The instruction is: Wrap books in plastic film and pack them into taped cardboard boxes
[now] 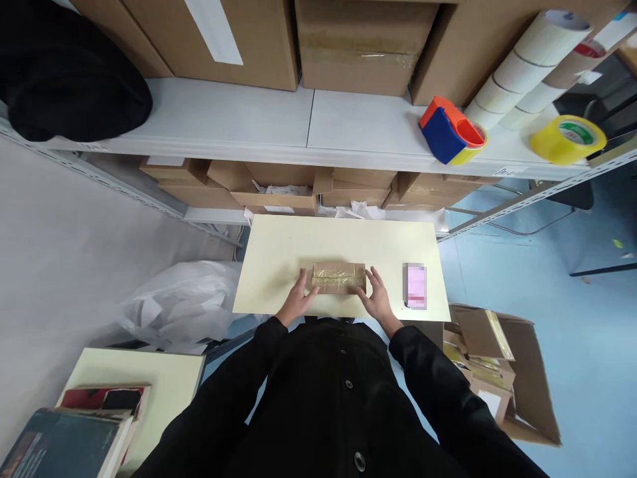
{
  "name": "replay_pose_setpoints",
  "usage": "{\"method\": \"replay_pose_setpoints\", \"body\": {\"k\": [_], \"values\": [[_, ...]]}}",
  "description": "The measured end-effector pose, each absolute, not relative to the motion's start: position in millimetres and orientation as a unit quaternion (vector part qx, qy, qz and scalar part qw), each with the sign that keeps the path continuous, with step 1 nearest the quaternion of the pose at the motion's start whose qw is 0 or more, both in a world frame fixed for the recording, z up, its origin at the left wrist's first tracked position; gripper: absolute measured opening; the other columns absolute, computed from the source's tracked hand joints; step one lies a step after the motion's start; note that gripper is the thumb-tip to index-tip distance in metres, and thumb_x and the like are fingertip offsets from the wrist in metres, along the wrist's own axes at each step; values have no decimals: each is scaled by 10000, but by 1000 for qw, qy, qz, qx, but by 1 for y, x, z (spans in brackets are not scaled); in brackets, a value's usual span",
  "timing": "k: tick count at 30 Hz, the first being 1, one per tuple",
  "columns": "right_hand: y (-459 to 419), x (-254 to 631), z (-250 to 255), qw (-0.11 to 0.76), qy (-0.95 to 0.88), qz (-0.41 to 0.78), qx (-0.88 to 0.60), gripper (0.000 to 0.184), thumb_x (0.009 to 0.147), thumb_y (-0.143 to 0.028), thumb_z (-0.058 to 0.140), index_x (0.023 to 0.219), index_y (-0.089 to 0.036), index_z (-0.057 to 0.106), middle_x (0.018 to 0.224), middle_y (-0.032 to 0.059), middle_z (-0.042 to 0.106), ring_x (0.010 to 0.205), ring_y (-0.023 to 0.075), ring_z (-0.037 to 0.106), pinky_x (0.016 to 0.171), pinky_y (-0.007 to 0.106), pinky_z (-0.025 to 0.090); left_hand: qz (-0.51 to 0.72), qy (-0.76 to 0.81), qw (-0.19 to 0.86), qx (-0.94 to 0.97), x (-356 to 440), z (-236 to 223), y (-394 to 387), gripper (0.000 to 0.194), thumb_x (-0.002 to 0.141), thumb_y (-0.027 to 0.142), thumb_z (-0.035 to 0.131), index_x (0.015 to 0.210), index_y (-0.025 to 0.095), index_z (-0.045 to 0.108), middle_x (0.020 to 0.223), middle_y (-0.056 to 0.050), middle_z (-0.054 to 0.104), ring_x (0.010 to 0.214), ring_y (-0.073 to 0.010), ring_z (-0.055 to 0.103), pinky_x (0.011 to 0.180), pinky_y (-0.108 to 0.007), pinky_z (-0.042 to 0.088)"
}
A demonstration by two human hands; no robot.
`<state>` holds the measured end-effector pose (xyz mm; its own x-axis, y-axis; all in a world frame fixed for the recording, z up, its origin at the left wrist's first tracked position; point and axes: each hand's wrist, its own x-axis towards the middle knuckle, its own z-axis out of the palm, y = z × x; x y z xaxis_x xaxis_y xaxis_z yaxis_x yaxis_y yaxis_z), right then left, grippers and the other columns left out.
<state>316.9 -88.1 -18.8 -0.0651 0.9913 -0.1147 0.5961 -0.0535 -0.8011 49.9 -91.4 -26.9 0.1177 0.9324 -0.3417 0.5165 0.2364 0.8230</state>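
Note:
A small cardboard box (pixel 338 277), with shiny clear-yellow packing tape along its top, lies on the pale yellow tabletop (pixel 279 239). My left hand (pixel 298 297) is at its left end, with the thumb at the near corner and the fingers along the side. At the opposite end my right hand (pixel 377 299) has its thumb over the near right corner and its fingers at the short side. Between them, both hands hold the box. To the right of my right hand lies a pink and white rectangular item (pixel 416 287), blurred by pixels.
On the shelf (pixel 363 126) ahead are an orange-and-blue tape dispenser (pixel 450 131), a yellow tape roll (pixel 568 139), stacked label rolls (pixel 527 63) and large cartons. An open carton (pixel 532 378) stands low right, a plastic bag (pixel 184 302) left, and books (pixel 70 438) lower left.

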Motion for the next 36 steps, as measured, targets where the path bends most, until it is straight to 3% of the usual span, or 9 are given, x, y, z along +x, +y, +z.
{"method": "replay_pose_setpoints", "body": {"k": [4,7,14,19,25,30,36], "values": [[-93,329,-24,290,-498,469,-669,733,822,-599,513,1406,-167,420,1428,168,454,1294,316,456,1050,493,383,288,640,564,435,35,-39,-88,787,817,674,458,1392,138,432,1470,-172,386,1361,-302,363,1110,-434,291],[-94,332,-21,296,-470,518,-651,745,816,-633,500,1386,-155,458,1406,161,484,1274,316,480,1049,480,390,316,627,587,402,32,-40,-82,781,775,700,495,1329,149,516,1418,-165,462,1323,-324,416,1086,-484,316],[-86,322,-8,335,-435,566,-614,727,778,-677,533,1328,-201,534,1406,102,499,1344,296,392,1114,474,297,329,594,616,400,48,-32,-76,751,779,689,499,1315,164,539,1405,-137,486,1313,-307,434,1086,-455,331],[-81,314,-4,366,-341,644,-579,682,726,-649,617,1266,-236,577,1352,95,552,1273,284,474,1060,451,372,339,594,627,373,47,-28,-72,736,774,684,509,1306,177,539,1387,-128,511,1299,-310,449,1059,-452,362],[-84,308,-8,398,-294,640,-588,553,697,-564,677,1151,-251,631,1308,85,576,1237,271,496,1031,429,400,320,597,652,341,36,-23,-70,690,767,679,527,1290,230,536,1404,-113,498,1311,-286,439,1058,-449,356],[-97,306,-10,367,-298,619,-627,538,742,-560,630,1193,-267,607,1328,92,559,1239,281,493,974,461,439,298,610,646,351,30,-27,-76,719,773,690,515,1295,196,523,1439,-161,440,1312,-301,435,1057,-469,341],[-104,302,-9,341,-356,588,-641,518,800,-533,565,1242,-264,577,1311,111,576,1178,285,546,901,463,477,262,581,659,399,24,-28,-77,689,774,673,523,1268,193,541,1373,-148,522,1261,-294,494,1027,-477,383]]}}
